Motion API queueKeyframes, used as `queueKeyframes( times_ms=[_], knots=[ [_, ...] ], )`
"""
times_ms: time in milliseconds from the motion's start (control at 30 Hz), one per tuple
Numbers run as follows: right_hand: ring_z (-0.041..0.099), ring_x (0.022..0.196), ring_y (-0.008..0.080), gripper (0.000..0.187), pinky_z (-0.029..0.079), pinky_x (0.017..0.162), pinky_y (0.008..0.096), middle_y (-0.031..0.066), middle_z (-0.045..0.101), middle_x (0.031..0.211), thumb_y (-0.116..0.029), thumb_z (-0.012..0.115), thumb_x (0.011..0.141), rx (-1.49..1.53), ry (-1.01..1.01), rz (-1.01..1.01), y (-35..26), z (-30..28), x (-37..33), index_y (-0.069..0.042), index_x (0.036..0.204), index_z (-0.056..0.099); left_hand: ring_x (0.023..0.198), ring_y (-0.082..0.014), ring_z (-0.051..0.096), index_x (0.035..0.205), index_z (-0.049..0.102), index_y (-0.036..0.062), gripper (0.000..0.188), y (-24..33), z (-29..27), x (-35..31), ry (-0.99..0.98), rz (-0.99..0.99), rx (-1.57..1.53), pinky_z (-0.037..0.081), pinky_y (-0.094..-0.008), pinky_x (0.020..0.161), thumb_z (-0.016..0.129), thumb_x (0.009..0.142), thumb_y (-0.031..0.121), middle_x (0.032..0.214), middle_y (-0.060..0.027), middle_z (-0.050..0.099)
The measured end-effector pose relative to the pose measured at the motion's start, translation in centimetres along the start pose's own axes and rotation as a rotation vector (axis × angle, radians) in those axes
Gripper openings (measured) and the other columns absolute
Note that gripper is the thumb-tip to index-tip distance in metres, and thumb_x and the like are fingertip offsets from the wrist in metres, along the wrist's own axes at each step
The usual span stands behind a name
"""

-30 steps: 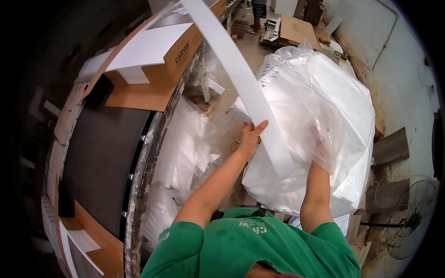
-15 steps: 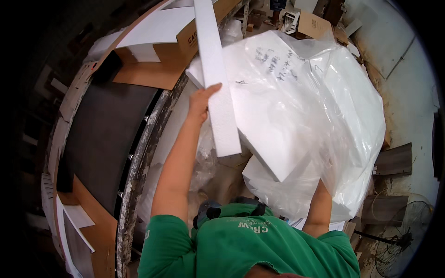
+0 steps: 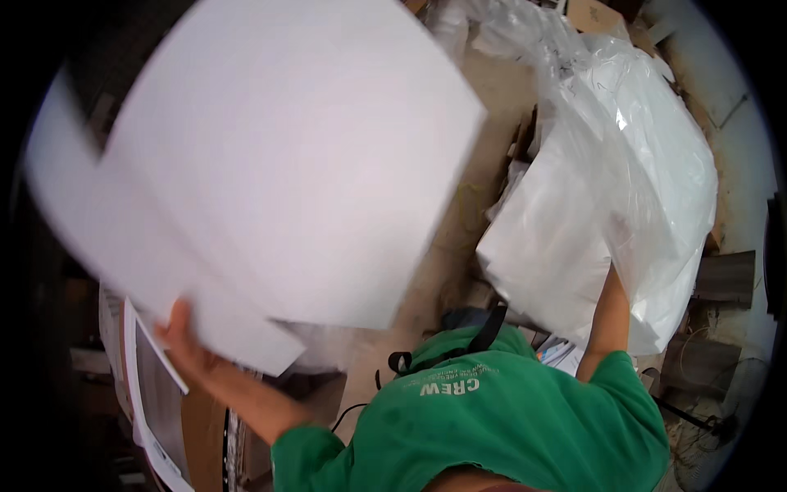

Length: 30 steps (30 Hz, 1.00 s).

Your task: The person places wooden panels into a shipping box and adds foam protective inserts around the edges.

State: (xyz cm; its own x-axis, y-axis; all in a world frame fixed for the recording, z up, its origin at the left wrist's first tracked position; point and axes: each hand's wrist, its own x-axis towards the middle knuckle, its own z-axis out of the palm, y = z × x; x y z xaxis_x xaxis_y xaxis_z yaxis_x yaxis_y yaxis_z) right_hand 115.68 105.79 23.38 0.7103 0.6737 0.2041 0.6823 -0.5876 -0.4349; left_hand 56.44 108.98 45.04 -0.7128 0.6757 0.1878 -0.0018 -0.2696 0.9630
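Observation:
My left hand (image 3: 190,348), a little blurred, grips the edge of a long white foam board (image 3: 188,283). Against that board is a large white foam sheet (image 3: 320,156), which fills the upper left and middle of the picture; both are lifted off to the left. My right hand (image 3: 620,234) shows only faintly through a clear plastic bag (image 3: 656,156) at the right, and its fingers cannot be made out. More white foam sheets (image 3: 545,238) stand inside that bag.
Lower left, a cardboard box (image 3: 205,435) with white foam edging stands beyond my left forearm. A grey-brown floor strip (image 3: 467,221) runs between the lifted sheet and the bag. A wall (image 3: 738,156) and a fan (image 3: 697,463) are at the right.
My left hand has swung left and down with the long board, and the large sheet has come out of the bag leftward with it. The bag has sagged; my right hand has shifted slightly right.

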Motion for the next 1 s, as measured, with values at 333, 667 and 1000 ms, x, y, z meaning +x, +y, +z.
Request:
queueKeyframes(
  times_ms=[333,667,1000],
  knots=[
    [0.048,0.089,0.0341,0.027,0.038,0.079,0.0370,0.0187,0.052,0.096,-0.021,0.054,0.069,0.474,-0.920,-0.975,-22.2,11.2,-19.9,-0.003,0.090,0.055,0.105,-0.0313,0.037,0.126,0.017,0.0027,0.079,12.6,-30.8,-11.5,0.479,0.681,1.139,0.037,-0.0400,0.083,0.062,0.061,0.010,0.120,-0.0199,0.031],
    [0.052,0.085,0.0313,0.028,0.042,0.074,0.0363,0.0179,0.055,0.090,-0.025,0.050,0.067,-0.333,-1.375,-1.424,-22.0,24.6,-25.8,-0.005,0.085,0.058,0.098,-0.0298,0.041,0.121,0.023,0.0008,0.073,10.4,-37.6,-34.9,1.068,-0.105,0.902,0.040,-0.0395,0.080,0.062,0.060,0.009,0.113,-0.0195,0.037],
    [0.028,0.114,0.0237,0.047,0.025,0.092,0.0403,0.0155,0.038,0.117,-0.030,0.042,0.078,-0.230,-0.695,-1.416,-37.3,36.5,-28.5,-0.005,0.118,0.035,0.091,-0.0272,0.046,0.111,0.030,-0.0044,0.063,-2.2,-32.8,-45.0,1.572,-0.598,0.848,0.041,-0.0374,0.078,0.059,0.055,-0.004,0.109,-0.0176,0.040]
  ],
)
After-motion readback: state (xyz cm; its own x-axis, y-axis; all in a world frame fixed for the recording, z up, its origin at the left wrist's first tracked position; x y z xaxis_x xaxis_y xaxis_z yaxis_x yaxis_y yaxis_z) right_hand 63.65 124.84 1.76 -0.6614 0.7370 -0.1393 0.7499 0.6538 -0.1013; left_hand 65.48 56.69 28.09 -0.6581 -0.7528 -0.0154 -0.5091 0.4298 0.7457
